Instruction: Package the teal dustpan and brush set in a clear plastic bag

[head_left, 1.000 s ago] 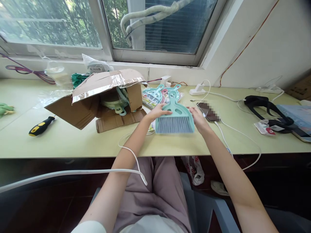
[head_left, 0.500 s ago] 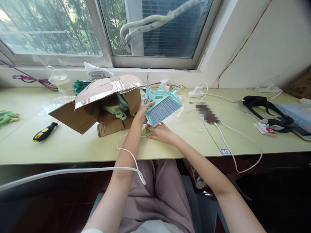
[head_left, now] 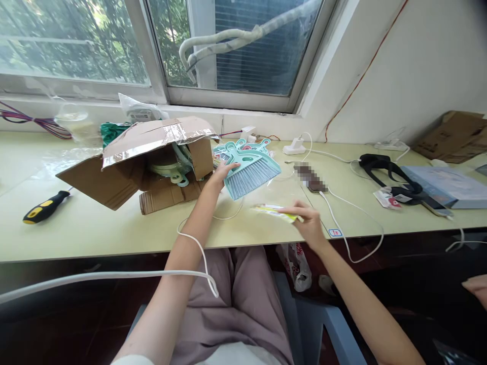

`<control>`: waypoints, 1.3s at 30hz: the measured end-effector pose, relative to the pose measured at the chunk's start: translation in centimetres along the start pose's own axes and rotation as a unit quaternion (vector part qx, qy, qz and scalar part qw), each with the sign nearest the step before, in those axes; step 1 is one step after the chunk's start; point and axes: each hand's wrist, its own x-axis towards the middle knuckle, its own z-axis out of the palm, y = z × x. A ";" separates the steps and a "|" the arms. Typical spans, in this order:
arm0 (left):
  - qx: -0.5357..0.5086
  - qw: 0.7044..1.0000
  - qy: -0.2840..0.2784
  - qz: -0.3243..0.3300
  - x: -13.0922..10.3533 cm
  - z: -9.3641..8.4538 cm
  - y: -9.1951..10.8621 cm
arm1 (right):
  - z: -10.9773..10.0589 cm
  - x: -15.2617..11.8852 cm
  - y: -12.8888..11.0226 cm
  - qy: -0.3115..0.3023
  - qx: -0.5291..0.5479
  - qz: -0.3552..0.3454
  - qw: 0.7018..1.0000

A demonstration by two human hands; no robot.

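My left hand (head_left: 222,175) grips a mint-green brush and dustpan set (head_left: 251,172) by its upper left part, with the grey-blue bristles facing down toward the front. Over the table to the right, my right hand (head_left: 307,219) pinches a thin yellow-and-white packet (head_left: 277,212), which is blurred and points left. Beside my left hand lies an open cardboard box (head_left: 155,137) on its side, with pale green items (head_left: 173,170) inside. A white cable (head_left: 194,243) loops over my left forearm.
A black-and-yellow screwdriver (head_left: 46,207) lies at the left of the table (head_left: 114,233). Along the right are a pixelated dark object (head_left: 310,177) with white cables, a black strap (head_left: 391,175) and a light blue box (head_left: 449,185). Another person's hand (head_left: 477,290) shows at the right edge.
My right hand has moved right, away from beneath the brush set, carrying the yellow-and-white packet. My left hand still holds the brush set. The view has shifted to the right.
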 end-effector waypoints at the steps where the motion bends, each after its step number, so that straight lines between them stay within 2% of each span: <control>1: 0.010 1.000 -0.012 -0.007 -0.1 0.4 -0.1 | -2.0 -0.5 0.1 0.008 0.031 0.052 0.998; 4: 0.065 0.995 -0.056 -0.043 -0.7 2.0 -0.9 | -7.8 -2.0 0.6 0.017 0.120 0.167 0.979; 5: 0.092 0.991 -0.074 -0.056 -0.9 2.7 -1.4 | -9.5 -2.6 0.6 0.038 0.143 0.176 0.973; 7: 0.151 0.979 -0.111 -0.079 -1.5 4.3 -2.7 | -12.3 -3.7 0.6 0.040 0.176 0.178 0.967; 9: 0.207 0.962 -0.154 -0.091 -2.1 5.8 -4.0 | -13.9 -4.4 0.3 0.010 0.195 0.177 0.965; 11: 0.260 0.943 -0.193 -0.085 -2.6 7.0 -5.2 | -14.4 -4.7 0.1 -0.038 0.209 0.189 0.959; 14: 0.318 0.926 -0.199 -0.041 -3.0 7.7 -6.1 | -13.0 -4.1 0.0 -0.082 0.200 0.223 0.950; 17: 0.365 0.906 -0.213 0.019 -2.9 7.5 -6.3 | -9.9 -2.5 0.5 -0.107 0.107 0.232 0.961; 20: 0.398 0.887 -0.229 0.053 -2.7 7.3 -6.4 | -6.2 -1.1 1.4 -0.179 0.046 0.208 0.961; 22: 0.410 0.885 -0.214 0.060 -2.5 7.3 -6.6 | -4.1 -0.6 2.1 -0.175 0.023 0.186 0.967; 25: 0.420 0.882 -0.205 0.066 -2.3 7.5 -6.9 | -2.0 -0.6 2.8 -0.139 -0.078 0.174 0.972; 28: 0.408 0.885 -0.215 0.068 -2.2 7.2 -6.7 | -1.1 -1.0 3.0 -0.106 -0.165 0.181 0.964; 34: 0.390 0.875 -0.280 0.056 -2.4 6.0 -5.6 | 0.0 -1.6 3.0 -0.071 -0.195 0.175 0.962; 37: 0.389 0.871 -0.297 0.052 -2.1 5.7 -5.7 | 0.6 -1.6 3.0 -0.051 -0.220 0.188 0.956; 39: 0.370 0.878 -0.300 0.048 -1.9 5.5 -5.9 | 0.3 -1.5 2.9 -0.049 -0.220 0.205 0.952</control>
